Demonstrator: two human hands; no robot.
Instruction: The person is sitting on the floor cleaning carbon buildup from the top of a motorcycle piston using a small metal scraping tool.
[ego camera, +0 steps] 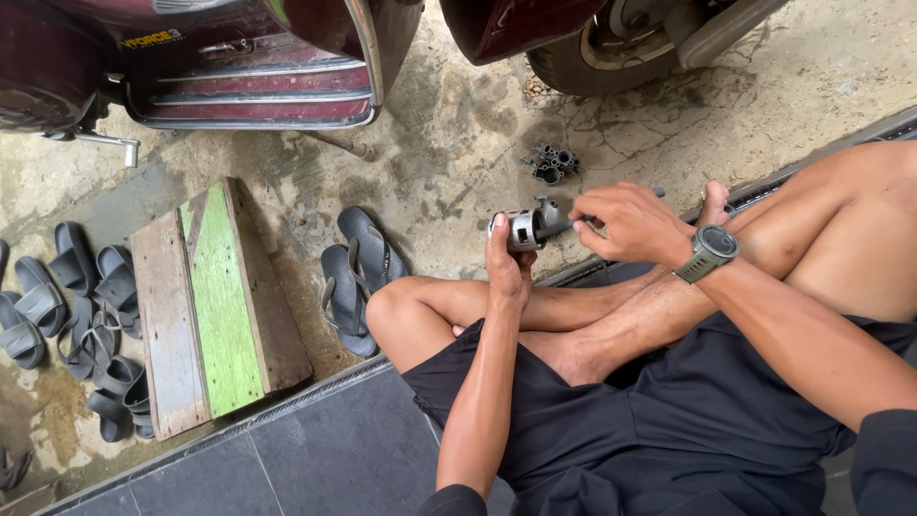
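The left hand [506,263] gripped a metal part [523,230]. The right hand [630,222], at 3 o'clock, closed on a tool [571,224] touching it.

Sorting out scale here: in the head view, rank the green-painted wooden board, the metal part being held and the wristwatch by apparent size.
1. green-painted wooden board
2. metal part, held in the left hand
3. wristwatch, nearer the camera, so it looks almost as big

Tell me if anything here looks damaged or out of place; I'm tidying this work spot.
A small dark metal part lies loose on the cracked, stained concrete, apart from the grey metal part that the left hand holds while the right hand works a tool into it. Sandals lie scattered beside the wooden board.
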